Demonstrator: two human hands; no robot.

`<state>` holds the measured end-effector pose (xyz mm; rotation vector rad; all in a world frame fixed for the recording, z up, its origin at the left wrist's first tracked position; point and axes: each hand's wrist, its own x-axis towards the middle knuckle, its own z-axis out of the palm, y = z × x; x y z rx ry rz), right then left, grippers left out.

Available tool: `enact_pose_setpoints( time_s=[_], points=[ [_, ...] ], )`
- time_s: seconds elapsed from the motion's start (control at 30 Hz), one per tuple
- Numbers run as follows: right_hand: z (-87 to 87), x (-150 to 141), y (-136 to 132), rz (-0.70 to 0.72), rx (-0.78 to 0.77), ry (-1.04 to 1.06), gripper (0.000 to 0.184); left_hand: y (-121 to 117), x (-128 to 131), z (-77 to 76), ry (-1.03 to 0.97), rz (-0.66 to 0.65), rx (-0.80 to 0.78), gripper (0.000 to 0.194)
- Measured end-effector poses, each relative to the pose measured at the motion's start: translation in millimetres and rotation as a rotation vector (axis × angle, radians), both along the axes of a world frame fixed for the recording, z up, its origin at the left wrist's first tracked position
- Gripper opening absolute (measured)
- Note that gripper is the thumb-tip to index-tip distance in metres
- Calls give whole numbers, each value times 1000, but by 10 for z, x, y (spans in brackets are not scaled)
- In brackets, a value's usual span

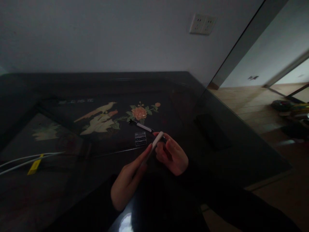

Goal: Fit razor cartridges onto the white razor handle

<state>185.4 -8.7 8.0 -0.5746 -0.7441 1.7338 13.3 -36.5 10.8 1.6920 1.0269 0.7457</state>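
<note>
My left hand (129, 180) grips a thin, pale slab (157, 141) seen edge-on, its fingers stretched along the side. My right hand (172, 154) is closed at the slab's far end, fingers curled. A small dark bit shows near its thumb, too unclear to name. Just beyond the hands, a slim pen-like tool (144, 127) with a pale grey body and dark ends lies on the dark glass-topped table (188, 129). Beside it sits a small clear case (140, 139) with dark strips inside. The slab's faces are mostly hidden from this angle.
A dark flat object (212, 132) lies at the table's right. White cables (31, 158) with a yellow tag (35, 166) run in from the left. Wall sockets (202, 24) are on the wall behind. Items (293, 109) stand on the floor at far right.
</note>
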Motion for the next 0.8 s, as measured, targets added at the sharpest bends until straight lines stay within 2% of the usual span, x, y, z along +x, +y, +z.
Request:
enact_pose_setpoints(
  time_s=[0.4, 0.8],
  points=[
    [11, -7, -8, 5, -75, -17, 53, -38, 9, -3, -34, -78, 34, 49],
    [9, -13, -6, 1, -31, 26, 40, 26, 2, 14, 26, 73, -4, 47]
  ],
)
